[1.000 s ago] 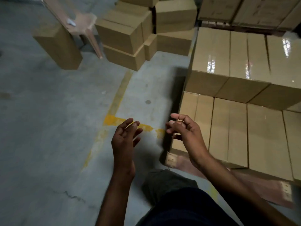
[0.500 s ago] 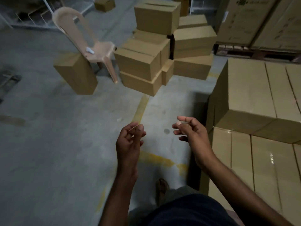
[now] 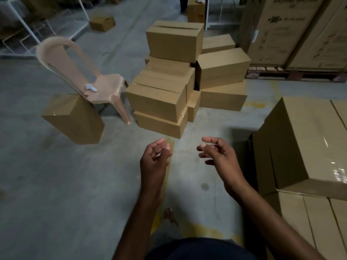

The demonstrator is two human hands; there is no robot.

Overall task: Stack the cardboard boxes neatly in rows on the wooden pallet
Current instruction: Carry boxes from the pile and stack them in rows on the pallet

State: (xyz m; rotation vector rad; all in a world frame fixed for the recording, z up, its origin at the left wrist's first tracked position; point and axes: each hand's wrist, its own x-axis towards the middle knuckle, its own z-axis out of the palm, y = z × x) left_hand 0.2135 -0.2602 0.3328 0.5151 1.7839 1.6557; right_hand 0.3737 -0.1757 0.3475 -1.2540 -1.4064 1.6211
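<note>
Both hands hang in the air over the concrete floor, apart from each other and touching no box. The left hand has a loose, narrow grip, its fingers lightly curled around nothing. The right hand has a wider grip, fingers spread and slightly bent, also empty.

The stacked boxes stand at the right edge, just beside the right forearm, an upper box resting on a lower row. The frame cuts them off to the right and below, and whatever they stand on is hidden. Their taped tops glare, and no print can be made out on them.

Ahead of the hands lies a loose heap of boxes on the floor, piled unevenly. The top box shows a dark slit between its flaps. Boxes at the back of the heap are partly hidden by those in front.

A single box stands left of the heap, touching a plastic chair. A small white thing on the seat is too blurred to identify.

At the upper right, large cartons sit on a wooden pallet. Their print reads "WASHING MACHINE" along the top edge, while the smaller markings are illegible.

A bare foot shows beside a worn yellow line.
</note>
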